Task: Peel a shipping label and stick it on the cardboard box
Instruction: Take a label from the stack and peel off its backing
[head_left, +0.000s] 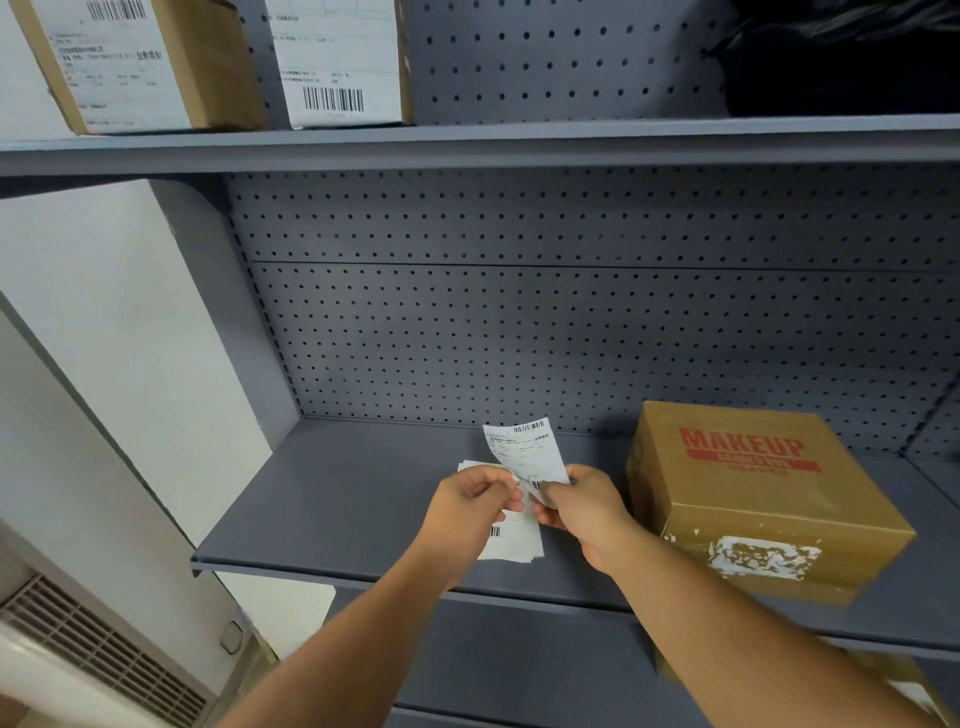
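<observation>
A white shipping label (524, 451) with barcodes is held upright above the grey shelf (332, 499). My left hand (475, 501) pinches its lower left edge and my right hand (584, 506) pinches its lower right corner. Under my hands lies a small stack of more labels (511, 543) on the shelf. The brown cardboard box (753, 493), printed MAKEUP in red, stands on the same shelf just right of my right hand. Torn white label remains (761, 556) show on its front face.
A grey pegboard (571, 322) backs the shelf. Two labelled cardboard boxes (150, 62) (337, 62) stand on the upper shelf, with a black bag (841, 57) at its right. Another box (904, 686) sits on the shelf below. A vent (98, 649) is at lower left.
</observation>
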